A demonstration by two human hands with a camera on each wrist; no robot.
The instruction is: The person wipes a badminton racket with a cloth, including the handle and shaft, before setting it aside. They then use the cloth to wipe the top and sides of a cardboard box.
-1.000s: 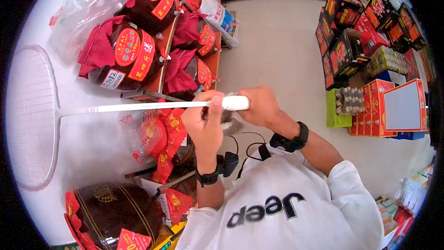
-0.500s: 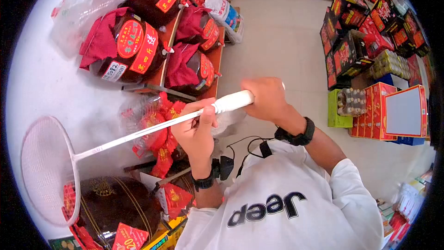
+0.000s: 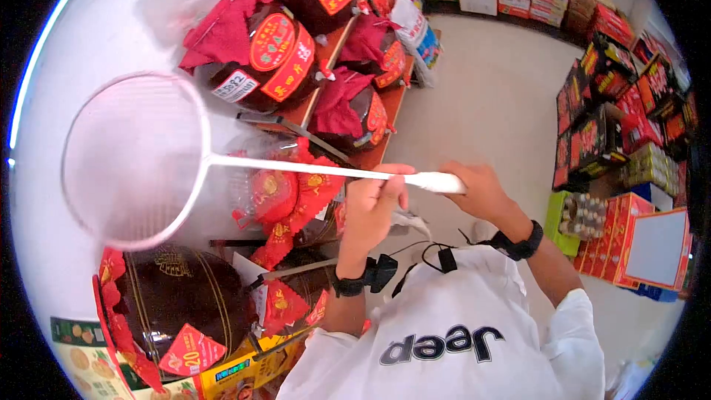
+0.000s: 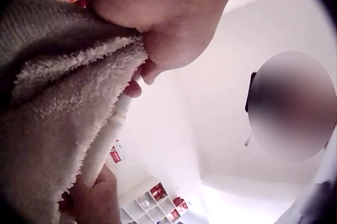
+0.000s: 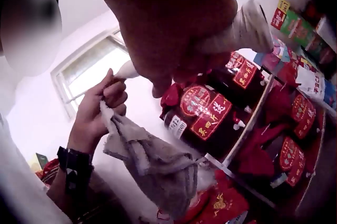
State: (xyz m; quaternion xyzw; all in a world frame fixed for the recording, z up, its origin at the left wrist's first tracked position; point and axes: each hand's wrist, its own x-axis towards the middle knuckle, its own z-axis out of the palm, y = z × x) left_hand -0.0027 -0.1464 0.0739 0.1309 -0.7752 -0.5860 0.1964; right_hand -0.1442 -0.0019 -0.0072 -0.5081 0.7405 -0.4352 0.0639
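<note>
Grip in the left hand [image 3: 376, 204] was closed in the head view, with the fingers curled up round the thin white shaft of a white-framed racket [image 3: 278, 167] and the thumb over it. The right hand [image 3: 483, 191] had its grip bent round the thick white handle [image 3: 437, 181]. The racket lay across the front of the body, its oval head out to the left against a white background, above a big dark-brown jar [image 3: 181, 300] with red trim. A greyish-white cloth [image 3: 409, 222] hung just below the left hand. Further up stood dark jars with maroon cloth covers [image 3: 278, 59] on a brown shelf [image 3: 315, 100], and red-and-gold decorations [image 3: 278, 196] showed beyond the shaft. Each wrist wore a black band.

From the left wrist, the cloth's fuzzy edge hung down from the left hand, covering part of the racket; the right hand showed at the handle near the bottom. How tightly the left fingers pressed could not be told there.

The right wrist view had the right hand wrapped over the handle, whose butt end stuck out beyond it. Across from it, the left hand's curled fingers held the cloth against the racket, with the rest dangling in front of the jars.
</note>
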